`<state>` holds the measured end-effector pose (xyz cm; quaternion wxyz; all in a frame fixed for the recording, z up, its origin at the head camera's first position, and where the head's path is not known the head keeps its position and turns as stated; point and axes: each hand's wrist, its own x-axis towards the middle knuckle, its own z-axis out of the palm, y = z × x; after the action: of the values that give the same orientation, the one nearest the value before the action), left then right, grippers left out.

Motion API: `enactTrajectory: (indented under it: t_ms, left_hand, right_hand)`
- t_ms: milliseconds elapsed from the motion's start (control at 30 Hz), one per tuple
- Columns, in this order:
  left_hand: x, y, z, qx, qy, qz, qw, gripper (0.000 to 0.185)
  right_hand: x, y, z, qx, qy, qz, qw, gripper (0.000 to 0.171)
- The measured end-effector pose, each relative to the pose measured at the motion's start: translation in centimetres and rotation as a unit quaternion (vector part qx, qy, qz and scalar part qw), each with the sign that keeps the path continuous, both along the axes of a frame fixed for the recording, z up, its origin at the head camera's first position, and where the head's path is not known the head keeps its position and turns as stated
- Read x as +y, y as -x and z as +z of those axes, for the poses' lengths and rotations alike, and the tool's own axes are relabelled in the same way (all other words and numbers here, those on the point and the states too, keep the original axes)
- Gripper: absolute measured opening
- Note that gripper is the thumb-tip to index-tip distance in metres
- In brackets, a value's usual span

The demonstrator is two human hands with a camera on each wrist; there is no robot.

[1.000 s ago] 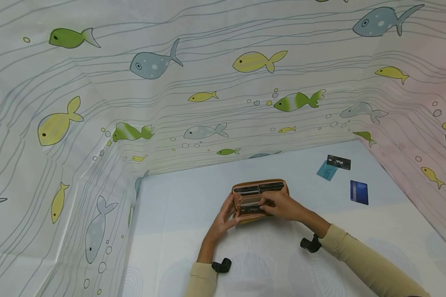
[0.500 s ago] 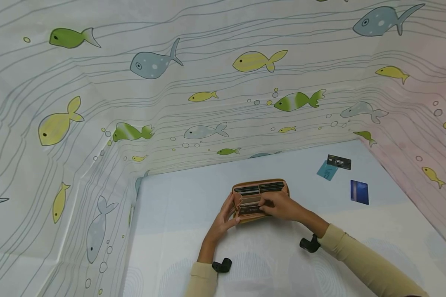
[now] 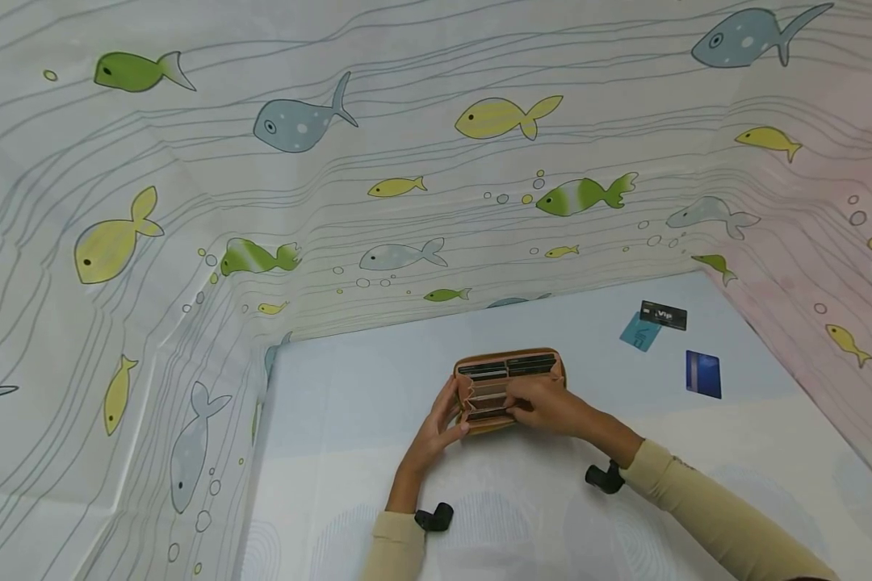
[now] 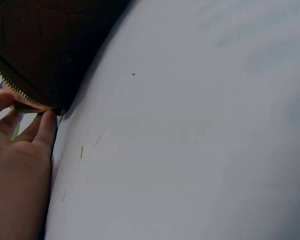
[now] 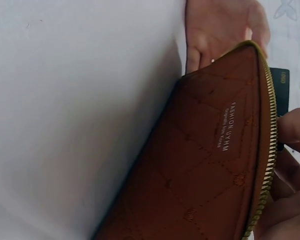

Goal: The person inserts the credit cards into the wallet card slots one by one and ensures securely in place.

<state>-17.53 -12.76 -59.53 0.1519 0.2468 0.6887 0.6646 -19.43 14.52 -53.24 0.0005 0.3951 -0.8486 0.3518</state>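
A brown quilted zip wallet stands unzipped on the table, its pink inner pockets facing up. Dark cards fill the slots along its far side. My left hand grips the wallet's left end, thumb at the near corner and fingers behind; the left wrist view shows fingertips at the zipper's end. With thumb and fingers, my right hand pinches a black card at the near side of the opening. Part of that card sticks up past the gold zipper in the right wrist view.
To the right on the table, a black "Vip" card overlaps a teal card. A blue card lies nearer. Fish-patterned sheeting rises behind and on both sides.
The black card at the wallet's near side showed its lettered face earlier; now only a thin dark strip shows in the head view. The right hand has shifted slightly left; the left hand keeps its place.
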Motion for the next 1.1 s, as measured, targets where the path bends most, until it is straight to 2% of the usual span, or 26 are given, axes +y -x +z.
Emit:
enactTrajectory:
  t_ms: [267, 500, 600, 833, 1100]
  left_hand:
    - [0.0, 0.0, 0.2, 0.002, 0.007, -0.001, 1.0000, 0.081]
    - [-0.2, 0.7, -2.4, 0.011, -0.002, 0.002, 0.9999, 0.082]
    - [-0.3, 0.8, -2.9, 0.018, -0.003, 0.004, 0.9998, 0.082]
    - [-0.3, 0.9, -3.1, 0.016, -0.008, 0.002, 0.9998, 0.083]
    - [-0.2, 0.9, -3.0, 0.010, -0.017, 0.003, 0.9998, 0.082]
  right_hand:
    - [-0.4, -0.4, 0.5, 0.020, -0.019, 0.021, 0.999, 0.017]
    - [-0.8, -0.6, 0.4, 0.039, -0.037, 0.027, 0.998, 0.019]
    - [-0.9, -0.6, 0.4, 0.037, -0.045, 0.027, 0.998, 0.019]
    - [-0.9, -0.6, 0.5, 0.027, -0.060, 0.026, 0.997, 0.017]
    - [-0.8, -0.5, 0.3, 0.029, -0.054, 0.031, 0.998, 0.012]
